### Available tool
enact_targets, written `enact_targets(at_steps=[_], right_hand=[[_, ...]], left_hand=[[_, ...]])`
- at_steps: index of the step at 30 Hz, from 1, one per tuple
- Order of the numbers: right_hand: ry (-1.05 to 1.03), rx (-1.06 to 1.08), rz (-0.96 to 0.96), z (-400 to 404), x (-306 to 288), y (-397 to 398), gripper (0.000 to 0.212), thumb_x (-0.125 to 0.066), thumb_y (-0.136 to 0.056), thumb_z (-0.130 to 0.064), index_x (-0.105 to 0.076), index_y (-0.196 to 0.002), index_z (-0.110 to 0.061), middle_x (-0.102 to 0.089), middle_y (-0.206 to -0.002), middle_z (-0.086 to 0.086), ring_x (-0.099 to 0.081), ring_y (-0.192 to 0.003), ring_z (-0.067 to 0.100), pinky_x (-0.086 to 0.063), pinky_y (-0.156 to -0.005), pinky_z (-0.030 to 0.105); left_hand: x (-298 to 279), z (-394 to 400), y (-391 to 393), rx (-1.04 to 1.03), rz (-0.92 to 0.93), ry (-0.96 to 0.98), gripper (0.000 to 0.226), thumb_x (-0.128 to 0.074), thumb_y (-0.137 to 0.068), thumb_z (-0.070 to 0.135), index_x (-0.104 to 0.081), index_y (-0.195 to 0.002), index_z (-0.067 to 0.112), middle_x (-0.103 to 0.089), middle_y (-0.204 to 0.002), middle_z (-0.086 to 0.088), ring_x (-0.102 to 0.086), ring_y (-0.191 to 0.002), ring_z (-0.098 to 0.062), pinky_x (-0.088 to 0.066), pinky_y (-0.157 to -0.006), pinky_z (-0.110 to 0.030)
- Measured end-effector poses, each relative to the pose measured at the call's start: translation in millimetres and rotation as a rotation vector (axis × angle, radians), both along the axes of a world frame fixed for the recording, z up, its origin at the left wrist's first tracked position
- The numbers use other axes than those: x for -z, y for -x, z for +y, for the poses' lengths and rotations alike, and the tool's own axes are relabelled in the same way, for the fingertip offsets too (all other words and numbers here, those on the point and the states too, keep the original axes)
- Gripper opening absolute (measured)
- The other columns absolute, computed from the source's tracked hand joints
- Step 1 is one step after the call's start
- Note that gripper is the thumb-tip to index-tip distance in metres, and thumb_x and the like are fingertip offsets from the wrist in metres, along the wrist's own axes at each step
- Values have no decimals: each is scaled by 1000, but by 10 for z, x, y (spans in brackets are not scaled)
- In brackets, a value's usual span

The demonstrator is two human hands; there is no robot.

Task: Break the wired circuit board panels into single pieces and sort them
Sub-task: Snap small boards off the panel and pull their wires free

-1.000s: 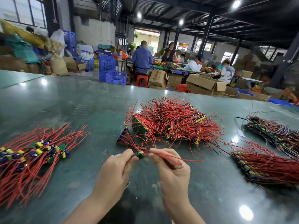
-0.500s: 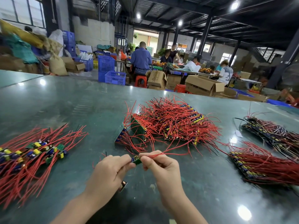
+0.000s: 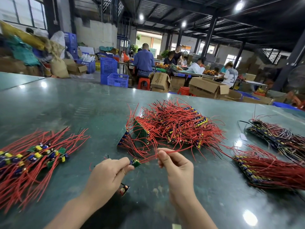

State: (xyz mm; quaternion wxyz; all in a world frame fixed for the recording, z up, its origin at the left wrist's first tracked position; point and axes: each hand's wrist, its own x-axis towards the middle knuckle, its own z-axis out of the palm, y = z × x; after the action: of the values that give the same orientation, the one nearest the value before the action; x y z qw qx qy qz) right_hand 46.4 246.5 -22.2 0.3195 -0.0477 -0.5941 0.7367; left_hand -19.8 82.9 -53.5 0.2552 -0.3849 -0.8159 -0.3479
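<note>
My left hand [image 3: 109,173] pinches a small single green circuit board [image 3: 136,162] just above the green table [image 3: 69,106]. Its red wire [image 3: 175,151] runs right through the pinched fingertips of my right hand [image 3: 177,167], a short way from the board. Another small board [image 3: 123,190] shows below my left hand; I cannot tell whether the hand holds it. Behind my hands lies a heap of wired board panels [image 3: 175,126]. Sorted single pieces [image 3: 33,157] lie in a pile at the left.
Two more stacks of wired panels lie at the right, one red-wired [image 3: 270,169] and one darker [image 3: 277,136]. Beyond the table's far edge people work at other benches among cardboard boxes [image 3: 208,87] and blue crates [image 3: 118,80].
My hands have drawn apart: the right hand slid right along the red wire, away from the board that the left hand still pinches.
</note>
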Motion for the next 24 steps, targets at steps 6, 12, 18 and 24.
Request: enact_targets(at_steps=[6,12,18,24], right_hand=[[65,124,8,110,-46,1,21,-69,-77,-3,-78,-68,-20,-68,-63,-4,-53,-53,1,-45,-54,11],[131,132,50,96,-36,2,12,-68,-74,-18,-79,-74,-23,-72,-73,-2,-57,-59,3,-49,-59,13],[271,-17,47,148,-33,27,14,-64,-74,-20,-76,-69,-15,-65,-65,-1,-56,-59,6,-50,-60,14],[214,-22,15,189,-28,37,27,-62,-76,-39,-77,-86,-20,-65,-70,-3,-58,-63,7,-51,-63,17]], left_hand=[[7,-60,65,-7,4,10,66,-23,-94,63,-50,-62,12,-41,-46,4,-41,-46,-15,-24,-51,-15],[-10,-123,90,-30,13,14,64,-22,-93,63,-49,-62,14,-41,-44,3,-43,-44,-18,-26,-45,-23],[-17,-163,125,-48,12,13,49,-22,-92,65,-37,-74,22,-41,-46,1,-41,-54,-17,-34,-43,-31],[-9,-194,120,-79,33,46,47,-22,-94,63,-36,-73,23,-39,-44,2,-42,-56,-17,-28,-41,-24]])
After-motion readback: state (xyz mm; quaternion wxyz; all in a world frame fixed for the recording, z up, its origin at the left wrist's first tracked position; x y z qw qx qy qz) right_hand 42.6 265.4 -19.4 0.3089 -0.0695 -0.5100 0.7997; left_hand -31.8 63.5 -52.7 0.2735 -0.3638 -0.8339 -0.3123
